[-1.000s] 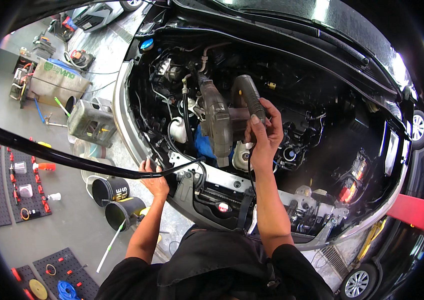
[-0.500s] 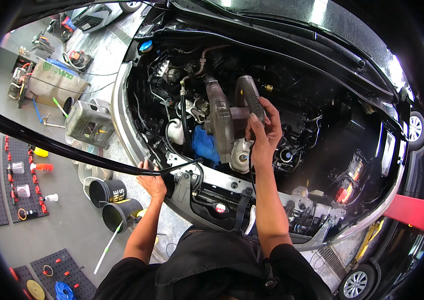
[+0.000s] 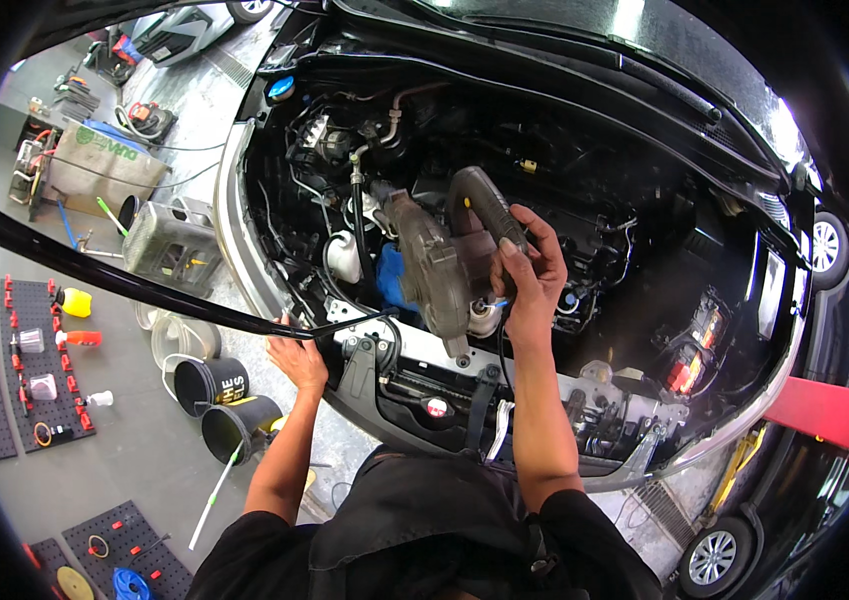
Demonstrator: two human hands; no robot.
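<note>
My right hand point(image 3: 530, 270) is wrapped around the handle of a dark grey hand-held blower point(image 3: 432, 262), which hangs over the engine bay point(image 3: 635, 230) of a car. The blower's nozzle points to the far left, and a thin black cord runs down beside my right wrist. Behind the blower a blue cloth point(image 3: 392, 278) is partly hidden, next to a white reservoir point(image 3: 344, 258). On the car's front left edge lies my left hand point(image 3: 298, 362), its fingers stretched forward and partly covered by a long black rod point(image 3: 145, 285) crossing above them. It holds nothing that I can see.
Black buckets point(image 3: 242, 428) stand on the floor at the left, near a grey plastic container point(image 3: 173, 245). Pegboards point(image 3: 53, 350) with red holders and bottles are farther left. A red lift arm point(image 3: 830, 412) and another dark car point(image 3: 795, 500) are at the right.
The blower has swung left and slightly nearer, its nozzle turning toward the far left. My right hand keeps its grip, while my left hand stays on the car's edge.
</note>
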